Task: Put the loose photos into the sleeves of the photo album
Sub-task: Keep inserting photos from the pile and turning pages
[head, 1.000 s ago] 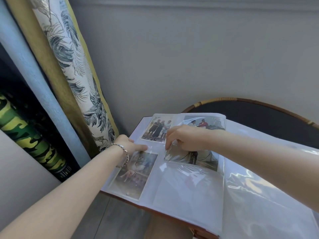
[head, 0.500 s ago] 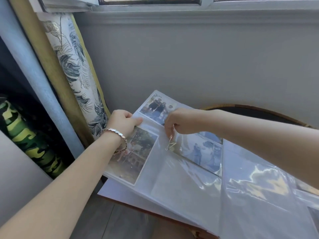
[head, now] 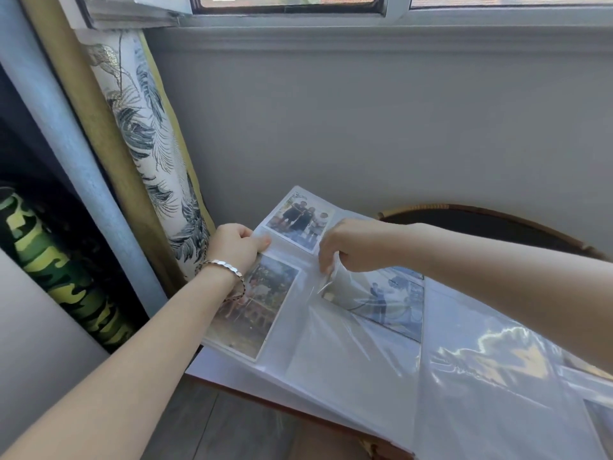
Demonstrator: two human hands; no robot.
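Two hands work on the open photo album (head: 331,370) close to the person, one page (head: 292,330) tipped up. The low photo (head: 255,310) sits in a sleeve on the left. The left hand (head: 237,245), with a bracelet (head: 225,265), grips the page edge, fingers curled round it. The right hand (head: 355,247) pinches the clear sleeve (head: 335,277) over the right photo (head: 391,303), fingers clamped on the film. Farther back are the top photo (head: 298,222), a leafy curtain (head: 149,144) and a window (head: 285,1).

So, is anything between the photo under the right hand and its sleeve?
Nothing visible. The right hand pinches the sleeve film up, the photo lies beneath it; the left hand grips the album page at its edge.
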